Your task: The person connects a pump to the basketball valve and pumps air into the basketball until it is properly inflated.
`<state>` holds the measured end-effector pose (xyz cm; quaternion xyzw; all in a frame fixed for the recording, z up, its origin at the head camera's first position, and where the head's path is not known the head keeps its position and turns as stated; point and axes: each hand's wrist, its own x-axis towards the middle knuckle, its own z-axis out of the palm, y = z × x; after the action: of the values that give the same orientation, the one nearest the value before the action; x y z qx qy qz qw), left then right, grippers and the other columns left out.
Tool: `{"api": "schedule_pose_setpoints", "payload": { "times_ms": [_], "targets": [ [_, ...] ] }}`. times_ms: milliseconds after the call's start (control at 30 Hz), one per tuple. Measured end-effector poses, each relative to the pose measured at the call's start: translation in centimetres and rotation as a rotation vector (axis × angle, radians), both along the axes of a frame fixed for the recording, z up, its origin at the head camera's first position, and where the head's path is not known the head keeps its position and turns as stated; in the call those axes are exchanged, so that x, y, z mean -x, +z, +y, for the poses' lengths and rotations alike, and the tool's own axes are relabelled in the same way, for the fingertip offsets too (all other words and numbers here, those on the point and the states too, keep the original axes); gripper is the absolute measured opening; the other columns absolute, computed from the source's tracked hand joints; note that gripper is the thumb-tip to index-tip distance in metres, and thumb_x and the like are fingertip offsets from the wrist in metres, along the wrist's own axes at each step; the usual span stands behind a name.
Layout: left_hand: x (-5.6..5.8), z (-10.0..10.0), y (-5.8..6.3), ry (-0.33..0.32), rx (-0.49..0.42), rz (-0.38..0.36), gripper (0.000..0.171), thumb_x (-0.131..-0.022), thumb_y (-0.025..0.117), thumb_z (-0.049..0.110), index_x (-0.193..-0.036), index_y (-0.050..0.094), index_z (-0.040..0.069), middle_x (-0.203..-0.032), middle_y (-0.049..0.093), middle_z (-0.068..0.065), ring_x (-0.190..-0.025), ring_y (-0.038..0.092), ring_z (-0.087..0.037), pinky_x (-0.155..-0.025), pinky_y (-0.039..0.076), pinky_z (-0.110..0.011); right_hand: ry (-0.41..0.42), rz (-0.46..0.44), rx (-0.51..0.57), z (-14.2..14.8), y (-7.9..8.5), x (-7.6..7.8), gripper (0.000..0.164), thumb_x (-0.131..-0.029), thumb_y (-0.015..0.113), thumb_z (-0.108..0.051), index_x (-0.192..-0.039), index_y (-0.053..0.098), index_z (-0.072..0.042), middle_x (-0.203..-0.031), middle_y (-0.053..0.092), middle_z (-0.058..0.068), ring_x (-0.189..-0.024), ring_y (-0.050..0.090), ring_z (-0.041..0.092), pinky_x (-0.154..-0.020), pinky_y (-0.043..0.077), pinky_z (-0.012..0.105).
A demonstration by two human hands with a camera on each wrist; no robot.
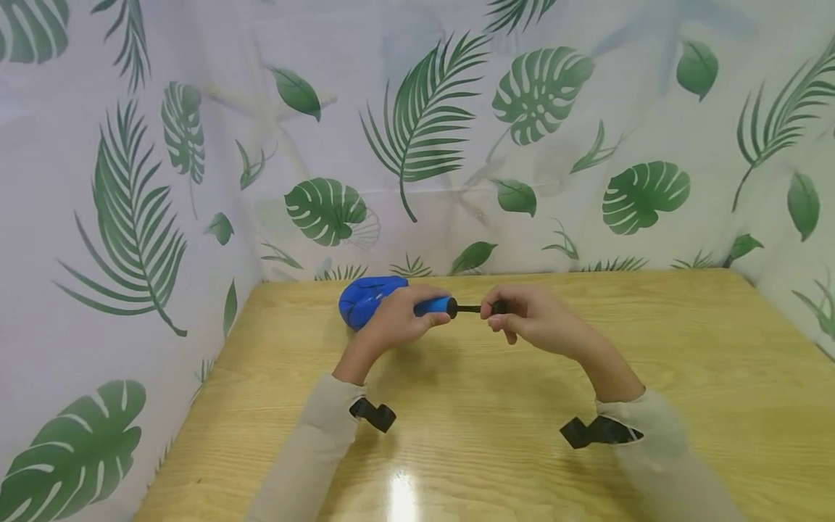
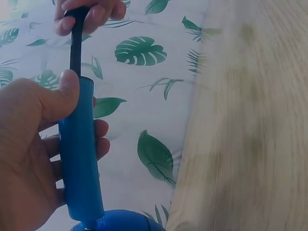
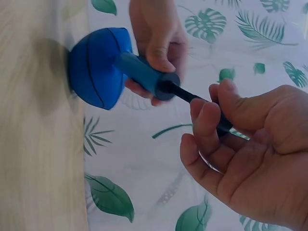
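A blue ball (image 1: 362, 301) with black lines, dented and not fully round, rests on the table at the far left of the middle. Joined to it is a blue hand pump (image 2: 80, 159); its tip meets the ball in the left wrist view. My left hand (image 1: 399, 316) grips the pump's barrel, thumb along the top end. My right hand (image 1: 531, 319) holds the pump's black handle (image 3: 224, 126) with curled fingers. Between the hands a length of the black rod (image 1: 468, 309) shows, drawn partly out of the barrel.
A wooden table (image 1: 496, 449) lies under both arms. Behind it and to the left hangs a white cloth (image 1: 443, 239) printed with green leaves, close behind the ball. Black camera mounts (image 1: 373, 415) sit on both wrists.
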<state>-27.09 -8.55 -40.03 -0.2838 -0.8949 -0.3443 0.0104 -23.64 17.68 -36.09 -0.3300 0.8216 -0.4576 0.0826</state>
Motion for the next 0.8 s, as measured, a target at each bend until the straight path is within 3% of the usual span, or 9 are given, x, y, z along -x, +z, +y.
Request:
{"api": "schedule_pose_setpoints", "payload": {
  "times_ms": [200,333,600,800],
  "targets": [
    [-0.3,0.6,-0.2,-0.033,0.057,0.016,0.041,-0.097,0.071,0.031,-0.135,0.066,0.015,-0.129,0.070,-0.005,-0.117,0.066,-0.023,-0.102,0.053,-0.043,0.005,0.077,-0.113,-1.2,-0.8,0.0,0.007,-0.098,0.064,0.001,-0.100,0.065,-0.005,-0.087,0.062,0.007,-0.060,0.056,0.015,-0.059,0.052,0.028],
    [-0.4,0.9,0.0,-0.041,0.069,0.030,0.040,-0.098,0.070,0.031,-0.134,0.066,0.014,-0.127,0.070,-0.005,-0.115,0.066,-0.023,-0.102,0.053,-0.044,0.003,0.080,-0.140,-1.1,-0.8,0.1,0.008,-0.097,0.064,0.002,-0.100,0.066,-0.006,-0.091,0.064,0.008,-0.059,0.056,0.016,-0.060,0.053,0.029],
    [-0.4,1.3,0.0,-0.080,0.049,-0.002,0.042,-0.100,0.066,0.034,-0.138,0.064,0.015,-0.134,0.068,-0.004,-0.123,0.064,-0.021,-0.106,0.051,-0.041,0.018,0.012,-0.094,0.2,-0.1,0.1,0.006,-0.099,0.063,-0.002,-0.103,0.066,-0.006,-0.094,0.062,0.009,-0.064,0.055,0.015,-0.061,0.052,0.030],
    [-0.5,0.8,0.6,-0.098,-0.035,-0.049,0.045,-0.100,0.065,0.035,-0.140,0.063,0.014,-0.136,0.067,-0.005,-0.127,0.062,-0.021,-0.106,0.051,-0.041,0.068,-0.016,-0.026,2.2,1.9,-0.4,0.006,-0.100,0.064,-0.006,-0.105,0.064,-0.003,-0.091,0.060,0.010,-0.069,0.057,0.017,-0.062,0.053,0.030]
  ]
}}
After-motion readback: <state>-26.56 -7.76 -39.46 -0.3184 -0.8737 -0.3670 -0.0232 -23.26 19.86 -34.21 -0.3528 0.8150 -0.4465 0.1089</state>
